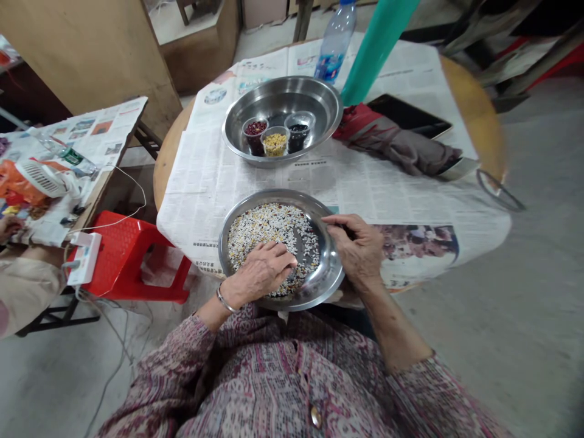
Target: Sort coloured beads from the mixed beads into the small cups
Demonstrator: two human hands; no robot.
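L hand (264,267) curled over grain mix (267,225) in nr basin (325,267), can't tell if pinching; R hand (358,246) bent at its R rim, grip unclear. Basin's by worktop's (481,115) front edge; newspaper strip (319,180) btwn it & far bowl (274,96).

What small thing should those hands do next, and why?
Perhaps the left hand should pinch something yellow out of the mixed grains: its fingers are down among them, yellow shows scattered through the white, and a cup of yellow grains stands separately in the far steel basin. The right hand is at the near steel basin's rim.
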